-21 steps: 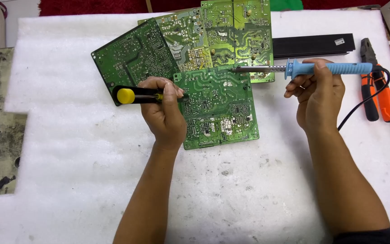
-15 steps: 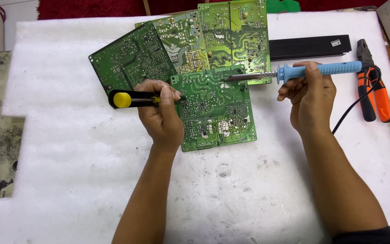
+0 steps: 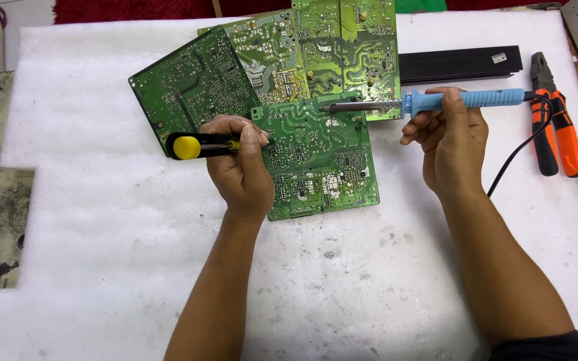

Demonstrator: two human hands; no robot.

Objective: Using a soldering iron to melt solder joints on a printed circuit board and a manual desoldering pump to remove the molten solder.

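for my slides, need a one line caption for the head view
Left hand grips a screwdriver and right hand a blue soldering iron over a green circuit board.

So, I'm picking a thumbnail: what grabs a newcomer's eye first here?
The overlapping green circuit boards at top centre of the white foam sheet. Next, the right hand holding a blue-handled soldering iron over them, and the left hand gripping a black, yellow-capped screwdriver.
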